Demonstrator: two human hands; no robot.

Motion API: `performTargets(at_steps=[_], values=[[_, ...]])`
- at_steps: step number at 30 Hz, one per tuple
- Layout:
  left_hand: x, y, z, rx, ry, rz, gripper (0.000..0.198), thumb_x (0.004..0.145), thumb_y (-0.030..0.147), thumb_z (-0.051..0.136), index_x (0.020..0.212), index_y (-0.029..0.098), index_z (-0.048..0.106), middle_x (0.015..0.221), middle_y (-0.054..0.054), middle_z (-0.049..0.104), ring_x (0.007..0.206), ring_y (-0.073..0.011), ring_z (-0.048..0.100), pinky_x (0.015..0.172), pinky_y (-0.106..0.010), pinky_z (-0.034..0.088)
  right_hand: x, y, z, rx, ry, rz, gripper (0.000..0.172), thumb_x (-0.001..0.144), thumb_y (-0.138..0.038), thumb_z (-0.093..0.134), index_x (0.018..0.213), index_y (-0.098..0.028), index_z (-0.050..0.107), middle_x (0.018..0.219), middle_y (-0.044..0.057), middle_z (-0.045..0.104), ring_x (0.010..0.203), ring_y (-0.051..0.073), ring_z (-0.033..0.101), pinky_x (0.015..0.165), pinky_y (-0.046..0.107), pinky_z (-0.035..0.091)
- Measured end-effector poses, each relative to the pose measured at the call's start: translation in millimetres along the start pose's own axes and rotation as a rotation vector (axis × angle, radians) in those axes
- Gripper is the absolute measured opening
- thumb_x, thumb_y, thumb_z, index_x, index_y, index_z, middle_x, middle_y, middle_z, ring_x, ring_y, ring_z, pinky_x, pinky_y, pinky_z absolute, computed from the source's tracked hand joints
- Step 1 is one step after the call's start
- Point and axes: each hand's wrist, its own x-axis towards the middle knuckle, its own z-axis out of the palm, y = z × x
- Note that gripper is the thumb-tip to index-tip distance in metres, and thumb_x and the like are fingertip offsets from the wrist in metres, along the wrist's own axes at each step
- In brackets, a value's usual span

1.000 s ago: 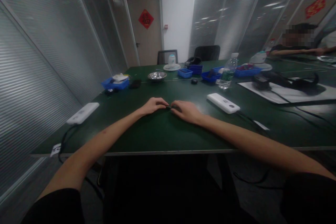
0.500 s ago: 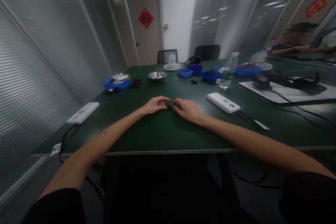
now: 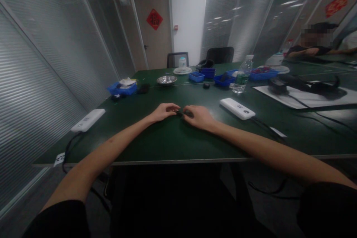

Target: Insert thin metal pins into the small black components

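Note:
Between my hands, just above the green table [image 3: 156, 141], is a small, thin dark object [image 3: 180, 113], too blurred to name. My left hand [image 3: 164, 111] pinches its left end between thumb and fingertips. Its right end runs into the curled fingers of my right hand [image 3: 199, 116], which rests low over the table and hides part of it.
White power banks [image 3: 237, 108] with cables lie on both sides. Further back are a metal bowl [image 3: 166, 80], blue trays [image 3: 122, 88], a black mouse-like item [image 3: 206, 85] and a water bottle [image 3: 242, 76]. Another person [image 3: 306, 50] sits far right.
The dark object shows more plainly as a thin piece spanning both hands. My fingers have shifted slightly around it. At far right, the other person's arms have moved.

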Motion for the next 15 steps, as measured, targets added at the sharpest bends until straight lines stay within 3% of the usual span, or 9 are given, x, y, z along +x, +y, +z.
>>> performTargets(at_steps=[10, 15], values=[[-1.8, 7.1, 1.7, -0.091, -0.117, 0.007, 0.049, 0.086, 0.029, 0.079, 0.133, 0.018, 0.070, 0.114, -0.010, 0.072, 0.099, -0.0211, 0.066, 0.090, -0.036, 0.053, -1.0, 2.7, 3.9, 0.042, -0.016, -0.077, 0.029, 0.102, -0.038, 0.054, 0.126, -0.024, 0.064, 0.115, 0.008, 0.073, 0.093, 0.022, 0.068, 0.079, 0.030, 0.045], [0.0, 8.1, 4.4, -0.121, -0.095, -0.019, 0.059, 0.083, 0.028, 0.081, 0.139, 0.020, 0.065, 0.127, -0.012, 0.067, 0.090, -0.0171, 0.064, 0.083, -0.034, 0.053, 2.3, 5.8, 7.4, 0.046, 0.010, -0.001, 0.027, 0.102, -0.039, 0.053, 0.122, -0.025, 0.065, 0.114, 0.007, 0.073, 0.094, 0.022, 0.068, 0.078, 0.030, 0.044]])
